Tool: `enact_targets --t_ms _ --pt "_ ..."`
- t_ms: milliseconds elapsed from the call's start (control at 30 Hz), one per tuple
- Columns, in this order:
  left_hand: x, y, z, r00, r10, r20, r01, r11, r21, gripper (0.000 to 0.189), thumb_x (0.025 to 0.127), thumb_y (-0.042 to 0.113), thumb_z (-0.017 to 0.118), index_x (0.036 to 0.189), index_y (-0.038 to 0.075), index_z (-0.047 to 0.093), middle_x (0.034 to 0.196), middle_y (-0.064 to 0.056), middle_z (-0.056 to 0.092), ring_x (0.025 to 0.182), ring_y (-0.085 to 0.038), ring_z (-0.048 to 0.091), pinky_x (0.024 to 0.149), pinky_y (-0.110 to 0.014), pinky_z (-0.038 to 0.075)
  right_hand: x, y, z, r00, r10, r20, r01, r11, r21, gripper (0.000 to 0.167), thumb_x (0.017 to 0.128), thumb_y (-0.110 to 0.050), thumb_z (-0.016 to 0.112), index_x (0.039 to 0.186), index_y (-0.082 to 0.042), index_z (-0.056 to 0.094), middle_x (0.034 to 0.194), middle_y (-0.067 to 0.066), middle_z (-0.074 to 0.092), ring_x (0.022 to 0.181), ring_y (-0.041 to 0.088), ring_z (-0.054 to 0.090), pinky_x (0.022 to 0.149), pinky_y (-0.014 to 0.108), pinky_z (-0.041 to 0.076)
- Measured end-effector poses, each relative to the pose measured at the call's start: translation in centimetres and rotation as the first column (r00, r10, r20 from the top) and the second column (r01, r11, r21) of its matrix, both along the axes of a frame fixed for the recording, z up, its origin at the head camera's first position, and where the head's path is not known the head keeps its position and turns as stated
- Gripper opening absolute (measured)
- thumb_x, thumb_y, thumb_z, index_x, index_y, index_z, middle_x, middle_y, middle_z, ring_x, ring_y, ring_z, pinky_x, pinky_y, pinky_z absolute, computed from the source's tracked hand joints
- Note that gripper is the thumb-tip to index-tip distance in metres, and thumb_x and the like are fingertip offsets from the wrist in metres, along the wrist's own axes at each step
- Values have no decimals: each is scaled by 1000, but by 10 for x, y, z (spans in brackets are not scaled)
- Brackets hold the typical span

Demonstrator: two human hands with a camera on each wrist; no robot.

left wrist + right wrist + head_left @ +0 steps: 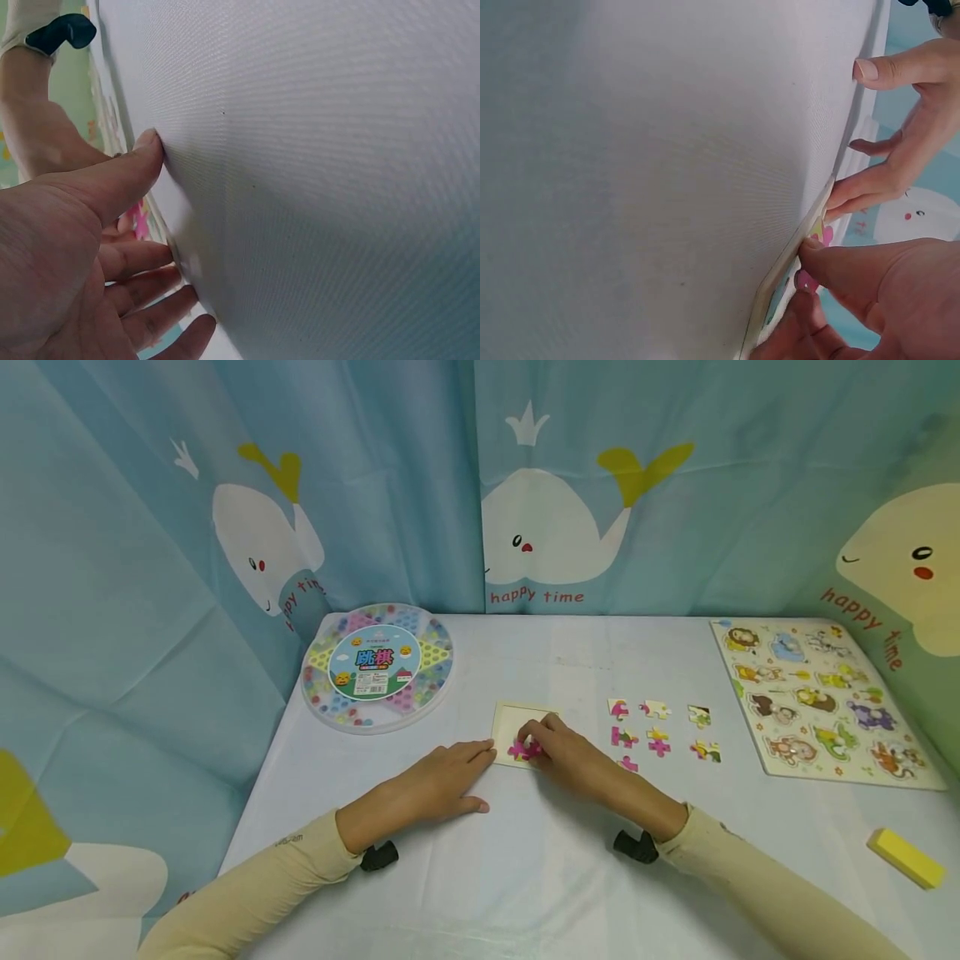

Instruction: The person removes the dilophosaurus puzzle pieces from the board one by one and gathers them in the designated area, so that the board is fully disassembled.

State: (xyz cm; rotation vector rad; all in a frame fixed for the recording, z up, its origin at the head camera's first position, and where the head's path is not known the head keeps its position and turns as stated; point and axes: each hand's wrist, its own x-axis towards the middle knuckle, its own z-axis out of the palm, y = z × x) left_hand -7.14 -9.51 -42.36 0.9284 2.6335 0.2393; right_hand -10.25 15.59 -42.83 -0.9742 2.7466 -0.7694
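Note:
A small square wooden puzzle tray [513, 717] lies on the white table in front of me. My left hand [446, 781] rests beside it with its fingers extended, the fingertips touching the tray's left edge. Over the tray's right side, my right hand [573, 760] pinches a pink jigsaw piece [805, 282] between thumb and fingers, low over the tray. Another pink and yellow-green piece [517, 750] is in the tray's lower part, to the left of those fingers. The right hand partly hides the tray's right side.
Several loose jigsaw pieces [623, 737] lie right of the tray. A round Chinese checkers box [375, 714] is at the back left. An animal peg board [817, 702] lies at the far right, with a yellow block [906, 857] nearer. A whale-print curtain [420, 485] hangs behind.

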Motion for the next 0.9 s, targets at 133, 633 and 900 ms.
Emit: enact_targets --t_ms 133,633,900 --pt "0 0 -1 1000 -4 -6 4 1000 1 80 100 48 70 162 7 40 171 -10 35 155 -29 38 121 -52 40 1 1 -1 999 0 -41 0 1000 1 30 94 2 76 118 -10 63 102 8 59 89 19 62 81 35 60" --pt "0 0 0 1000 -12 -9 12 1000 0 81 100 49 69 163 6 39 171 -10 34 155 -29 38 121 -50 40 -1 12 18 999 -35 24 38 988 -148 21 95 9 69 107 -9 73 91 1 64 86 15 60 79 33 56" --pt "1 -1 -1 1000 -17 -17 17 1000 -3 82 100 48 70 163 6 39 171 -10 35 155 -29 38 120 -50 41 -4 60 39 995 -86 54 93 985 -146 19 98 4 70 111 -8 75 97 8 70 89 16 62 80 32 57"
